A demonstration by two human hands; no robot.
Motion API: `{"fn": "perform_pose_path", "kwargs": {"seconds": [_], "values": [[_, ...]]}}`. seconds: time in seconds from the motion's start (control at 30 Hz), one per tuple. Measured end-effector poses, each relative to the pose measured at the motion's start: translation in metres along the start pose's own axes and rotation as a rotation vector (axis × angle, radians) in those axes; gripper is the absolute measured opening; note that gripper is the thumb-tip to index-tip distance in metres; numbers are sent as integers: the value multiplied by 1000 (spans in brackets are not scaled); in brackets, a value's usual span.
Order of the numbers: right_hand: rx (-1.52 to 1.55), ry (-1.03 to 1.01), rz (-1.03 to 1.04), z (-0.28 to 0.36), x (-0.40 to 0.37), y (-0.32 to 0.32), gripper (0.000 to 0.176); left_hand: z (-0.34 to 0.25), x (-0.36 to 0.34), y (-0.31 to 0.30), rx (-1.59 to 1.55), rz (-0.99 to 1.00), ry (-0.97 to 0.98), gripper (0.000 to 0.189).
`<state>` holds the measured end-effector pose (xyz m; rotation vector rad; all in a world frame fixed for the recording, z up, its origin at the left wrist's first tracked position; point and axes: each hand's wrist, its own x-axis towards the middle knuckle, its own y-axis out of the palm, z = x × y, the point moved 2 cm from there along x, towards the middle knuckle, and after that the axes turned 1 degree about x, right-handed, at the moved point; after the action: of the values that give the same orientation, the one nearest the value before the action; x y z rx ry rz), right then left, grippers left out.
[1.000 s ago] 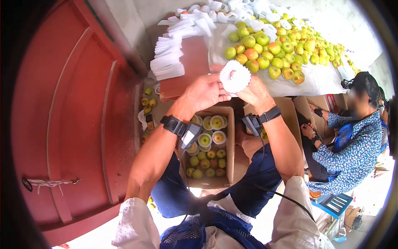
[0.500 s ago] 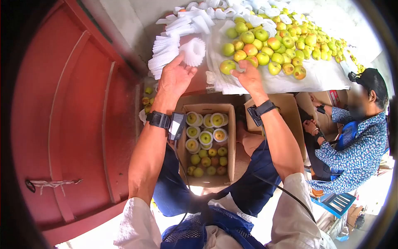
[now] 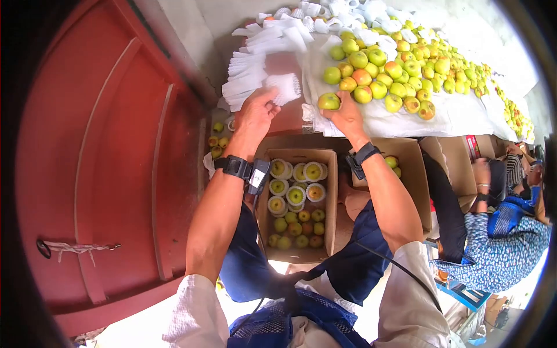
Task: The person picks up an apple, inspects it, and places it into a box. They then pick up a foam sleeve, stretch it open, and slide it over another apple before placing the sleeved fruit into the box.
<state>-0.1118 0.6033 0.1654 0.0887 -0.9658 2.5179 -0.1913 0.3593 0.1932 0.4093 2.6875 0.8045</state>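
Head view: left hand (image 3: 254, 115) pinches a net (image 3: 286, 89) by its left edge; right hand (image 3: 348, 118) grasps an apple (image 3: 329, 101) at the cloth's (image 3: 377, 120) near left. Net likely light, limp; apple probably firm, bruisable, best cupped round its sides.

Pictured beside a large red door (image 3: 119, 174) with raised strips, up against a pale grey wall (image 3: 200, 29) and a reddish table (image 3: 288, 119) partly draped in white sheeting (image 3: 380, 120), above a floor (image 3: 136, 313) bleached by bright light.
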Motion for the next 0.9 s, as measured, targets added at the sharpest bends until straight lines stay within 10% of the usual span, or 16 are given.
{"fn": "perform_pose_path", "kwargs": {"seconds": [0.37,0.57,0.67,0.73,0.9], "values": [[-151,74,93,2,-5,-6,71,8,7,13,583,5,369,28],[246,33,220,-31,5,-12,70,20,12,25,753,69,587,26],[-47,26,-48,-26,9,-33,63,17,-2,38,803,80,630,24],[554,307,183,34,-9,-53,51,13,-13,49,828,95,629,24],[922,412,325,71,-23,-43,29,16,-25,58,867,168,676,21]]}}
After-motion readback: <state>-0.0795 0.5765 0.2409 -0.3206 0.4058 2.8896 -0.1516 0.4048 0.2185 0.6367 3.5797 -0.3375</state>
